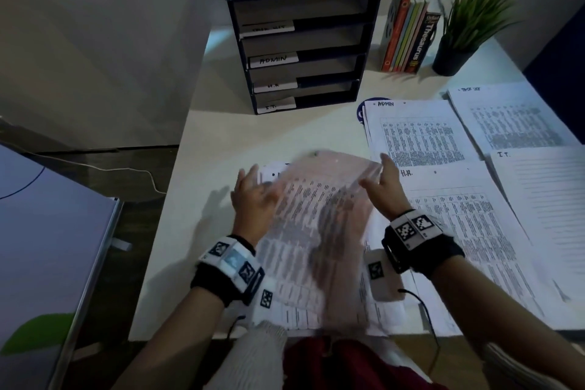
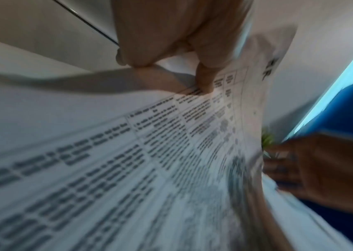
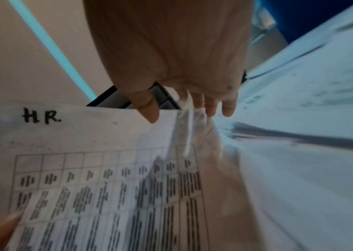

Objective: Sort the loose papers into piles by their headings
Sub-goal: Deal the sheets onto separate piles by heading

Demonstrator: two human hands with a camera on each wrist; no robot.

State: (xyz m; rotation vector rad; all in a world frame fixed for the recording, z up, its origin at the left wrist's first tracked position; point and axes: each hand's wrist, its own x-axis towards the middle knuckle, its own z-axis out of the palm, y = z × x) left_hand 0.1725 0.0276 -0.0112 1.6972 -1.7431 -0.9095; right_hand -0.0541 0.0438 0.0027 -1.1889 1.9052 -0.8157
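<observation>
- The white printed sheet headed "H.R." (image 3: pixel 98 178) is motion-blurred in the head view; its table text cannot be read in any view.
- The loose papers (image 1: pixel 269 172) beneath it are mostly covered; their heading is hidden.
- Left hand (image 1: pixel 253 196): raised at the sheet's 9 o'clock edge, thumb and curled fingers (image 2: pixel 203 79) pinching the paper.
- Right hand (image 1: pixel 384 182): at the sheet's 3 o'clock edge, thumb on top, fingers (image 3: pixel 228 107) close together behind the paper, pinching it.
- On the white desk (image 1: pixel 316 130), the sorted "H.R." pile (image 1: pixel 468 231) lies at 3 o'clock of the sheet, the "ADMIN" pile (image 1: pixel 421 133) at 1 o'clock.
- The dark blue labelled tray rack (image 1: pixel 304 51) stands at 12 o'clock; its top label is unreadable.
</observation>
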